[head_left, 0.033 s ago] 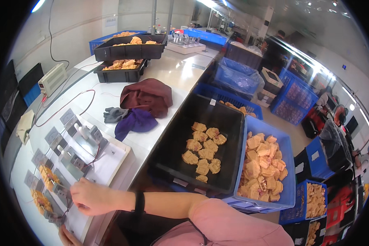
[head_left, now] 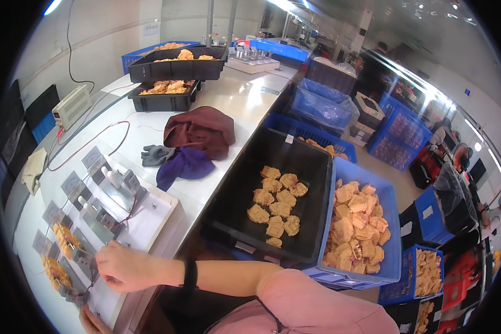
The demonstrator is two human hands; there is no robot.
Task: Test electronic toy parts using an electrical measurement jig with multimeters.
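My right hand (head_left: 119, 268) is over the near end of a white test board (head_left: 158, 225), fingers curled together beside a metal fixture (head_left: 84, 259). What they hold, if anything, is hidden. My left hand (head_left: 93, 321) shows only in part at the lower edge; its visible fingers are stretched toward the nearest fixture. Two tan moulded pieces (head_left: 67, 240) (head_left: 55, 274) sit upright in the two nearer fixtures, in front of small dial meters (head_left: 52, 212). The two farther fixtures (head_left: 97, 221) (head_left: 119, 186) carry no tan piece, and white upright knobs show there.
Right of the bench stand a black bin (head_left: 228, 214) with several tan pieces and a blue crate (head_left: 394, 222) heaped with more. Maroon cloth (head_left: 200, 133), purple cloth (head_left: 185, 168) and a grey glove (head_left: 156, 156) lie on the table. Black trays (head_left: 172, 70) are stacked farther back.
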